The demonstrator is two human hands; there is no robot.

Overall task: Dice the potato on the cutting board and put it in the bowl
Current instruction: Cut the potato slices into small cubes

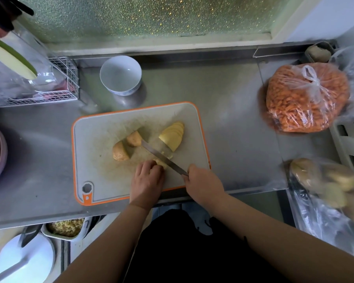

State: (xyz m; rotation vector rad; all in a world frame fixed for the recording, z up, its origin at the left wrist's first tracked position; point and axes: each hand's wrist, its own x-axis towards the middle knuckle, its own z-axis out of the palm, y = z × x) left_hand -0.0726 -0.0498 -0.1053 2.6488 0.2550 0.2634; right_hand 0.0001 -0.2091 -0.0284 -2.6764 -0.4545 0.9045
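The potato lies in several pieces on the cutting board (102,139), which sits near the front edge of the steel desk (223,119). A fan of pale yellow slices (173,135) leans together toward the board's right side; two tan-skinned chunks (127,147) rest near its middle. The left hand (148,177), fingers curled, holds down a small yellow potato piece (160,162) at the board's front. The right hand (202,182) grips the handle of a knife (161,156), whose blade touches that piece. The empty white bowl (120,75) stands behind the board, toward the desk's back edge.
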